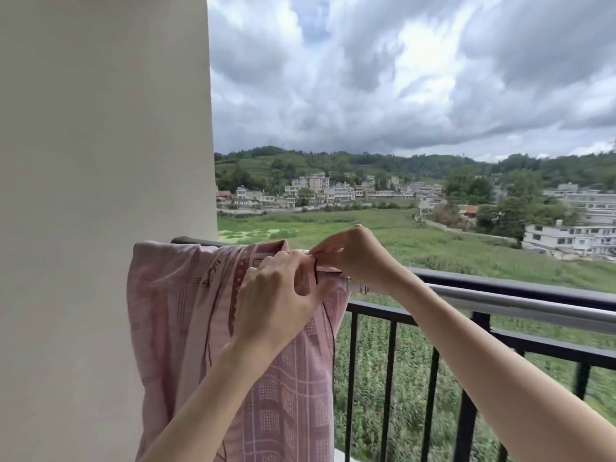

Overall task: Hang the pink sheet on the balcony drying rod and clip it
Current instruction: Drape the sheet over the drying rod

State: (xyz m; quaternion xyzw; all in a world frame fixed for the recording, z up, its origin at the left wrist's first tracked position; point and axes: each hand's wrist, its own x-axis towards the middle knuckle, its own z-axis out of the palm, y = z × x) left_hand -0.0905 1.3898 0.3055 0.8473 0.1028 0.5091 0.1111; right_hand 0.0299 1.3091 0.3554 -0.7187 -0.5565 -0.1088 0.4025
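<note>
Hanging beside the left wall [100, 161], pink sheet [186, 315] drapes over drying rod [500, 296] | black railing [500, 285] just behind | left hand [276, 295] fingers curled gripping sheet's top edge | right hand [353, 255] fingertips pinched there; clip not discernible

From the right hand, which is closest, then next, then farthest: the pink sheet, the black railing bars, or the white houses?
1. Pink patterned sheet: under the right hand, draped over the silver metal drying rod.
2. Black metal railing bars: below, right.
3. White houses: far across the field.
</note>
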